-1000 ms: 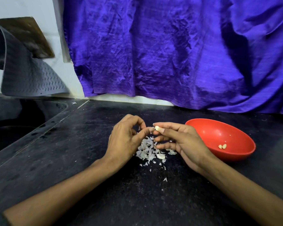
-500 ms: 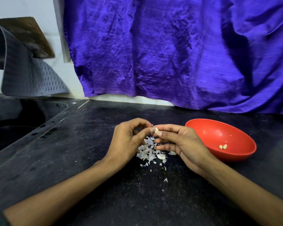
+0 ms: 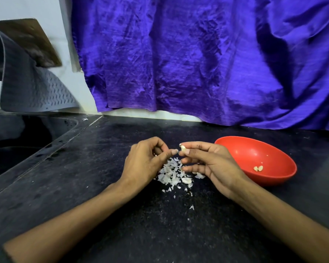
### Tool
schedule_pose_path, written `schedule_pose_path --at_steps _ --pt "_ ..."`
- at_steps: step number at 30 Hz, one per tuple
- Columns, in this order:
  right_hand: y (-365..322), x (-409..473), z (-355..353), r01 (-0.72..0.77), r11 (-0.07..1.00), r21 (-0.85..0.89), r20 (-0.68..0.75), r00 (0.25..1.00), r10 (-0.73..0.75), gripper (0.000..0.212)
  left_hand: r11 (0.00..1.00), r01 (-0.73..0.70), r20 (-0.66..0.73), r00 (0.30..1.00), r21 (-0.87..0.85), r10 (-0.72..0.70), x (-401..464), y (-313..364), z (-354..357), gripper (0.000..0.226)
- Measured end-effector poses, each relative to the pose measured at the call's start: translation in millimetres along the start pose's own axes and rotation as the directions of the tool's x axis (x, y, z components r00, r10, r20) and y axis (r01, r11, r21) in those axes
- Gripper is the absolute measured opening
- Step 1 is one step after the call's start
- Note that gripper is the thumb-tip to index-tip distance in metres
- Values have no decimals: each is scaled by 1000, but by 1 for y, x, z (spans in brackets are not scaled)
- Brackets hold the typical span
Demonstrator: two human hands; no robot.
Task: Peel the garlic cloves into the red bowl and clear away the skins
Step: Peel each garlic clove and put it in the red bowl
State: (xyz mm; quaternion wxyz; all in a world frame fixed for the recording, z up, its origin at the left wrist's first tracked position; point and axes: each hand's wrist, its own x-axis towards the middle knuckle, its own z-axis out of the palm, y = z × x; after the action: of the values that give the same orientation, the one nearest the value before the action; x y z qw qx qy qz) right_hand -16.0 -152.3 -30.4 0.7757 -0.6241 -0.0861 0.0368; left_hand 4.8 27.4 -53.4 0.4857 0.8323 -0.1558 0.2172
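Garlic clove in hand: one pale clove (image 3: 183, 148) is pinched between the thumb and forefinger of the right hand (image 3: 213, 164), held above the counter and just left of the bowl.
Right hand: its fingers are curled round the clove; the lower fingers are stretched out over the skins.
Left hand: the left hand (image 3: 144, 162) is held close beside the right, fingers curled, thumb tip almost at the clove; whether a bit of skin is pinched in it cannot be told.
Skins: one heap of white papery skins (image 3: 170, 172) is seen on the counter beneath and between the two hands, with a few stray flakes scattered nearer the camera.
Clove on the counter: one whole clove (image 3: 187, 180) is lying at the near edge of the heap.
Red bowl: one red bowl (image 3: 270, 179) is set to the right of the hands; two peeled cloves (image 3: 258, 168) are lying together inside it.
Counter: a dark counter (image 3: 84, 168) carries everything.
Backdrop: a purple cloth (image 3: 198, 63) is hung behind.
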Motion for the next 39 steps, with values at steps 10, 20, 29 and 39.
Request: schedule_pose_path --at_steps 10,20,29,39 --pt "1 -1 1 2 1000 -25 6 1000 -2 16 999 -42 21 999 6 42 2 -1 -2 8" --pt "2 -2 3 5 1000 -24 36 999 -4 35 972 -45 44 997 -229 57 -3 9 2 6" --pt "2 -3 3 4 1000 -1 49 999 -3 34 941 -45 45 997 -335 64 -3 10 1 3" --pt "4 -5 7 -17 998 61 59 998 14 27 930 -71 50 994 -361 95 -6 9 5 4"
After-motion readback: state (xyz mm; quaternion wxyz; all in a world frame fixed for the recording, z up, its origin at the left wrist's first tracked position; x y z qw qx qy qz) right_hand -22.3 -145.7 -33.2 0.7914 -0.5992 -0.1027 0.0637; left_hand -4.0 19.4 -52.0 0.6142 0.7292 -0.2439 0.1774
